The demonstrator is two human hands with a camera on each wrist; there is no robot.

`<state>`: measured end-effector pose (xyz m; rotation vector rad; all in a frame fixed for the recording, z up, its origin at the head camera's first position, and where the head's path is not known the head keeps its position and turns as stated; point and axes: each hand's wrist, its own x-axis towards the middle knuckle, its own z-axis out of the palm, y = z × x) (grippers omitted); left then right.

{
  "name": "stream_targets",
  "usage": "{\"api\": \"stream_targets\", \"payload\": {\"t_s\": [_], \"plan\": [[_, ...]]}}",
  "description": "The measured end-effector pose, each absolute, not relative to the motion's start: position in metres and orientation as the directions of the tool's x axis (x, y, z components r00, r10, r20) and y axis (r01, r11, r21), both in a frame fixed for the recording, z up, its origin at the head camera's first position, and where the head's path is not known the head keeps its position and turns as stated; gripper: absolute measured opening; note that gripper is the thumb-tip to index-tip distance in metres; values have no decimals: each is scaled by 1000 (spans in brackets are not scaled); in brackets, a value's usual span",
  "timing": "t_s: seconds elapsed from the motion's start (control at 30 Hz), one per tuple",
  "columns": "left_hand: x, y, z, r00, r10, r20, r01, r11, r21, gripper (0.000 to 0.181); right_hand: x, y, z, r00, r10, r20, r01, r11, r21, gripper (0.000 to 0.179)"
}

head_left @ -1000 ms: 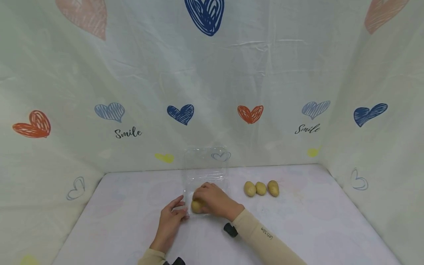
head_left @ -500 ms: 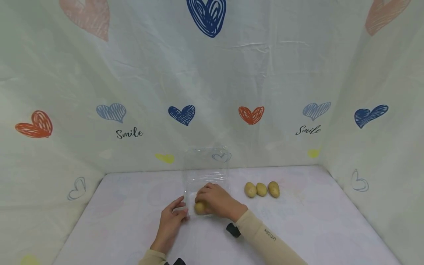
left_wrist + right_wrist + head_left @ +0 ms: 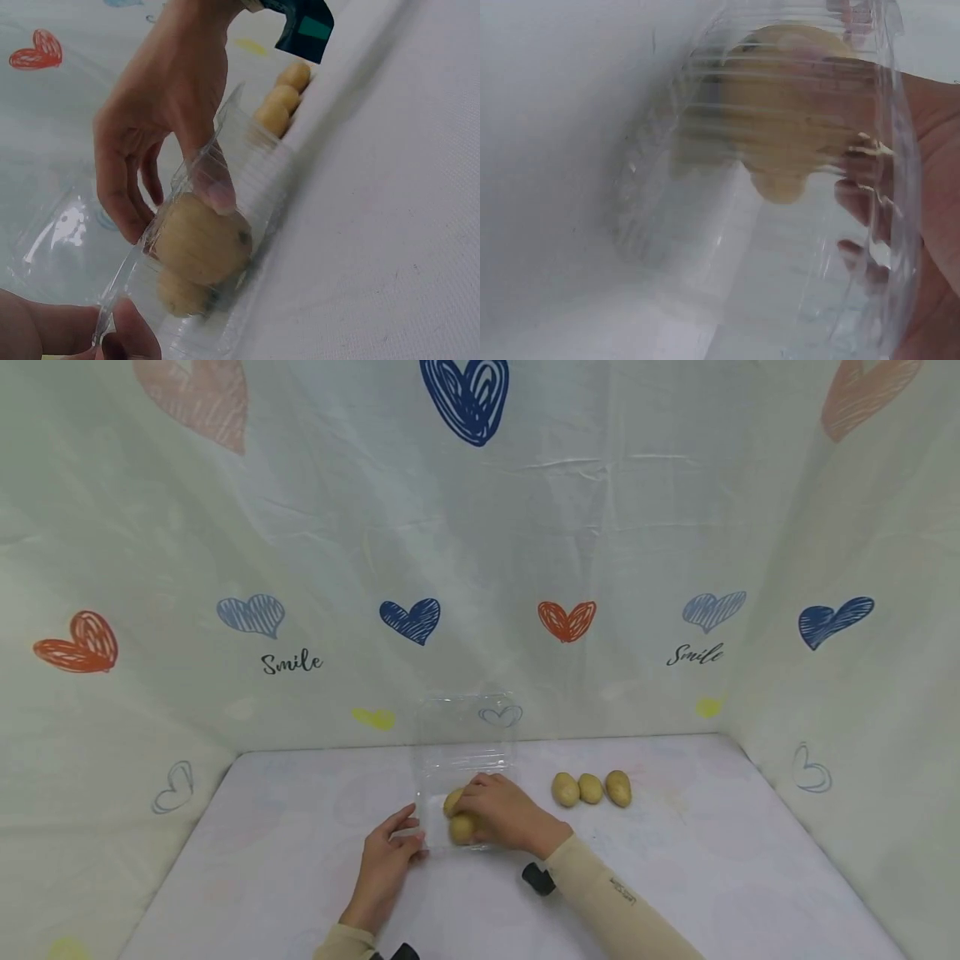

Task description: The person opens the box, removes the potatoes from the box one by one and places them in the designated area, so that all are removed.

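Observation:
A clear plastic clamshell box lies with its lid raised at the back. Two potatoes sit in its base: a nearer potato and one behind it, a farther potato, partly covered by fingers. My right hand reaches into the base and grips the nearer potato between thumb and fingers, as the left wrist view shows through the clear wall. At the box's left side my left hand pinches the rim; its thumb and a finger lie on either side of it.
A row of three loose potatoes lies on the white tabletop to the right of the box. Behind stands a pale curtain printed with hearts. Each sleeve carries a dark wrist camera.
My right hand has shifted a little to the right inside the box, moving the nearer potato with it. More of the farther potato now shows. My left hand stays at the rim.

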<state>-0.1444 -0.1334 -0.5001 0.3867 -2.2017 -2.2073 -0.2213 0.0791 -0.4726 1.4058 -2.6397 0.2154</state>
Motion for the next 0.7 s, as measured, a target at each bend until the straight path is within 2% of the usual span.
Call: {"api": "stream_targets", "payload": {"t_s": [0.13,0.4,0.7], "plan": [[-145,-134,-501,-968,-175,-182,-182,-12,983,58,-220,88,-472,-568,-794,215,-819,570,-57,47],[-147,-135,-504,-967,-165,-194,-195,-11,981,60,-216,110,-465,-610,-732,302,-790,591,-162,46],[-148,-135,-502,-964,-171,-203,-204,-14,979,59,-210,137,-450,-642,-648,411,-759,615,-216,45]]}}
